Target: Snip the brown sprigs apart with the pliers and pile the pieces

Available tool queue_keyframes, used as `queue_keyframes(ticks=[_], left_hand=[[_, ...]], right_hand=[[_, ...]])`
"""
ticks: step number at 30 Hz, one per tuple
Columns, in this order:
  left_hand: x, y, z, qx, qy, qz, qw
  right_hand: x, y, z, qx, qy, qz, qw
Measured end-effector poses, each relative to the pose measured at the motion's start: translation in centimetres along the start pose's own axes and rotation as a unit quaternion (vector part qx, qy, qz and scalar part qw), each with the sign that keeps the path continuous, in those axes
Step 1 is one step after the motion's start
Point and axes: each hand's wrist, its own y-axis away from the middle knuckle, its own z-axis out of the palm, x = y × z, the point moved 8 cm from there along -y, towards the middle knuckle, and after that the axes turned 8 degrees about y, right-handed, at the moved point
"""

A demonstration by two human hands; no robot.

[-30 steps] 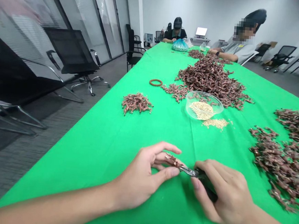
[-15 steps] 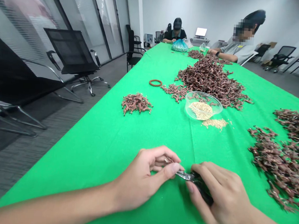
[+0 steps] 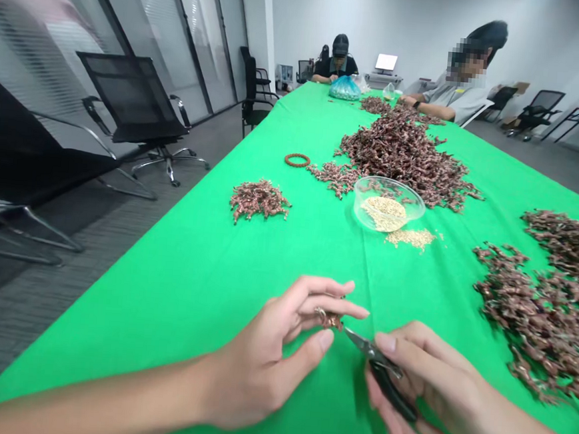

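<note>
At the near end of the green cloth [image 3: 172, 301], the left hand [image 3: 259, 348] is half open, its index and middle fingers stretched out and the thumb bent below them, with a small coppery piece [image 3: 332, 320] cradled loosely between. The right hand [image 3: 442, 369] carries a black-handled tool [image 3: 387, 384], thumb on top near the pivot and the lower fingers spread loosely under the handle; its narrow metal tip points at the piece and sits just beside it, though whether they touch is too small to tell. Good work here seems to call for a firmer pinch, so the piece cannot roll, with the left thumb and fingertips kept clear of the tip; curling the loose right fingers round the handle would steady the aim. Off to the right lies a broad heap of similar pieces [image 3: 552, 318], within easy reach. Farther along, a small pile [image 3: 259, 200] lies apart on the left, and a clear bowl [image 3: 359, 212] holds pale grains [image 3: 384, 212], with spilled grains [image 3: 413, 237] beside it; keeping the pile and the heaps apart would probably help avoid mix-ups. Beyond are a brown ring [image 3: 297, 165] and a large mound [image 3: 405, 152], then a person in grey [image 3: 469, 105], a blue bag [image 3: 345, 87] and, farthest down the table, a person in dark clothing [image 3: 337, 68].
</note>
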Motion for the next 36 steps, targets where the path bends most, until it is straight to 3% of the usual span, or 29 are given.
queue_keyframes(ticks=[4,19,36], left_hand=[[0.2,0.4,0.8,-0.043,-0.014,0.001,0.999],[0.4,0.3,1.0,-0.068,0.066,-0.030,0.995],[-0.4,0.1,0.2,-0.004,0.017,0.007,1.000]], right_hand=[[0.3,0.0,0.4,-0.026,0.009,0.015,1.000],[-0.2,0.3,0.5,-0.030,0.079,0.046,0.995],[0.4,0.6,0.3,-0.027,0.038,0.078,0.996]])
